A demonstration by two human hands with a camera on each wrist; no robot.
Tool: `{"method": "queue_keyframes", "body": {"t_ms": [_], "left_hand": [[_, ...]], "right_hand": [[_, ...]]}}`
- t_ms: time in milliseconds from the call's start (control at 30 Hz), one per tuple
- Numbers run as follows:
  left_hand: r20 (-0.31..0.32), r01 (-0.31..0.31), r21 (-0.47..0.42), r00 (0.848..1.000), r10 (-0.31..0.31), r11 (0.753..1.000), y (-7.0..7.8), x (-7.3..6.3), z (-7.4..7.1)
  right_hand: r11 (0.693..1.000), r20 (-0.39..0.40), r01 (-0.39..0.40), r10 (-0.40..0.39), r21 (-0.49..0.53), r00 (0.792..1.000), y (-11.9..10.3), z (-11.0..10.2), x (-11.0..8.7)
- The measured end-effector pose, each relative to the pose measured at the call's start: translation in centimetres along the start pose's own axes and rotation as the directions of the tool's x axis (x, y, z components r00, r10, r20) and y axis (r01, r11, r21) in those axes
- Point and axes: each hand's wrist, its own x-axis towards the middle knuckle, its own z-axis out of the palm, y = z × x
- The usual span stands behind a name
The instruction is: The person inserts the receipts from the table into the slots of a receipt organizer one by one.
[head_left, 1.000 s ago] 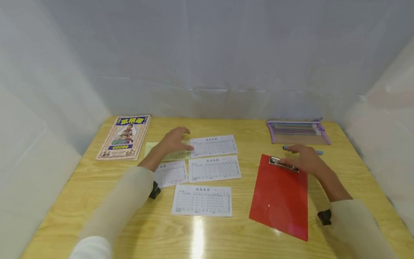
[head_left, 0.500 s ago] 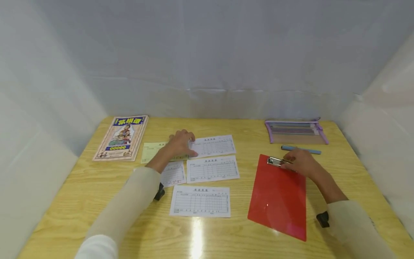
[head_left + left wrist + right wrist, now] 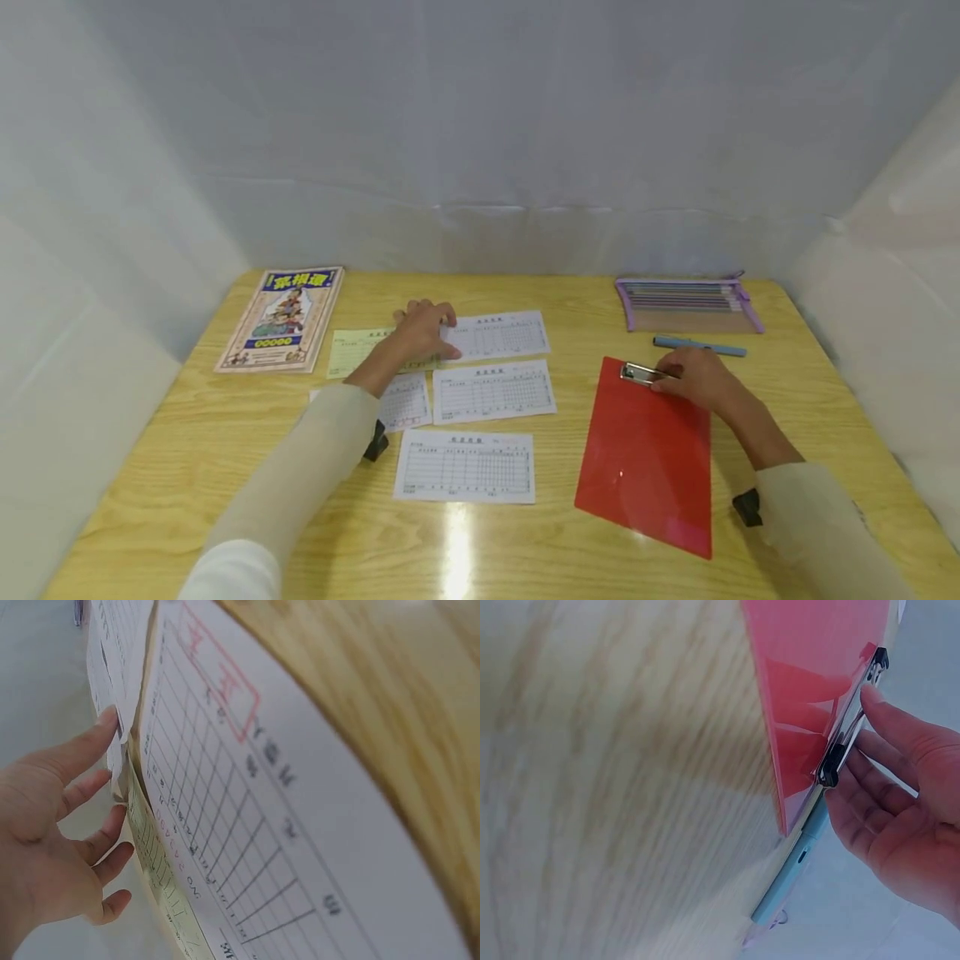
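Observation:
At the upper white receipt slip, my left hand pinches the slip's left edge between thumb and fingers. Beneath that hand lie a green slip and a stamped white slip, both partly hidden. Two more white slips, the middle slip and the front slip, lie flat in front. On the right, my right hand grips the metal clip of a red clipboard. Its thumb presses on the clip and its other fingers sit behind the board's top edge.
A blue pen lies just behind the clipboard. Farther back is a mesh pencil pouch with purple trim. An illustrated book rests at the back left of the wooden table. White sheeting hangs around the table.
My left hand has moved slightly right and taken hold of the upper slip's edge; the slip has shifted a little. My right hand has drawn back from over the pen and gripped the clip.

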Motion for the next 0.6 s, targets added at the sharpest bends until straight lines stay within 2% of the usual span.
{"method": "queue_keyframes", "body": {"t_ms": [133, 367, 500, 600], "left_hand": [[0.004, 0.003, -0.040, 1.000, -0.002, 0.999, 0.16, 0.17, 0.03], [0.022, 0.008, -0.044, 1.000, -0.007, 0.999, 0.55, 0.28, -0.11], [0.035, -0.001, -0.098, 0.999, 0.004, 0.995, 0.72, 0.40, -0.17], [0.040, 0.014, -0.138, 0.999, -0.009, 0.990, 0.90, 0.46, -0.18]], "right_hand": [[0.999, 0.027, -0.034, 0.035, -0.020, 0.999, -0.23, -0.03, 0.13], [0.998, 0.032, -0.053, 0.054, -0.024, 0.998, -0.30, -0.01, 0.16], [0.998, 0.033, -0.061, 0.062, -0.025, 0.998, -0.28, 0.02, 0.15], [0.998, 0.037, -0.064, 0.065, -0.026, 0.997, -0.37, 0.03, 0.14]]}}
